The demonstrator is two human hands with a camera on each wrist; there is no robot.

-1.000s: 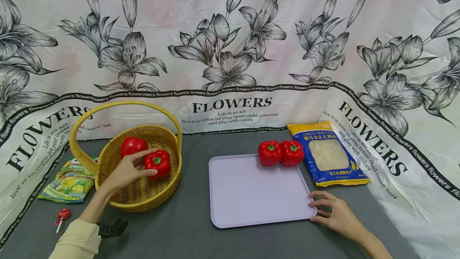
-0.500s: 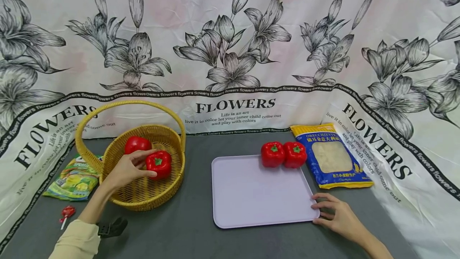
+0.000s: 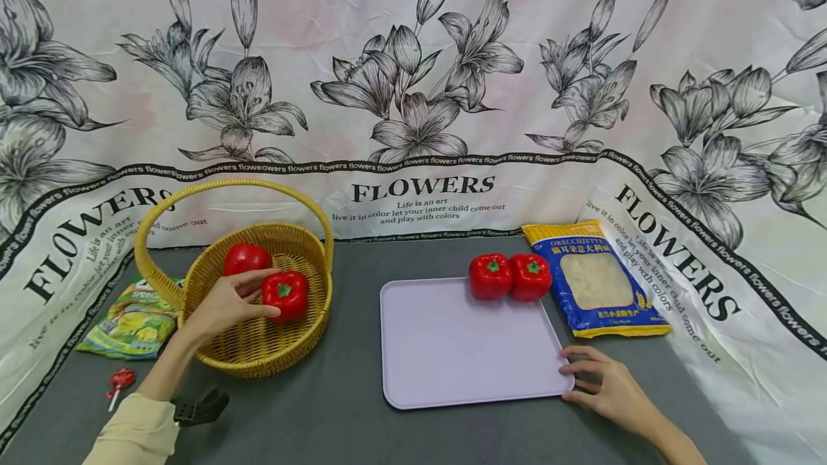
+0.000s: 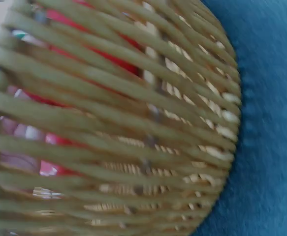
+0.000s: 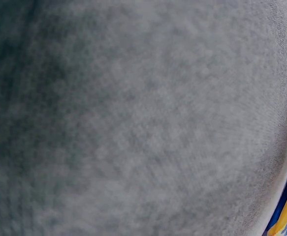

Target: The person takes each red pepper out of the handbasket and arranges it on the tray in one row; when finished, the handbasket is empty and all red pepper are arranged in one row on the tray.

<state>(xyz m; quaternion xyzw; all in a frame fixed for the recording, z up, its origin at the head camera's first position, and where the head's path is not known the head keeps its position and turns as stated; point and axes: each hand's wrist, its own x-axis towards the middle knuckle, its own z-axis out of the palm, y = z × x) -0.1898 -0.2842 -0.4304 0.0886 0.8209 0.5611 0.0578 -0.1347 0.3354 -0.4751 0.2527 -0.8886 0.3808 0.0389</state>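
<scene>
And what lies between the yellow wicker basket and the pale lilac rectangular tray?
Nothing but a bare strip of dark grey tabletop separates the yellow wicker basket from the pale lilac rectangular tray, as the head view shows.

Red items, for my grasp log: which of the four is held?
The front pepper in the basket, pinched by the left hand. The red item behind it is outside that grip; the two peppers at the tray's far right corner are untouched.

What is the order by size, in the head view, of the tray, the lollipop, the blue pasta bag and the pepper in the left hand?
Largest to smallest:
Tray
Blue pasta bag
Pepper in the left hand
Lollipop
</scene>
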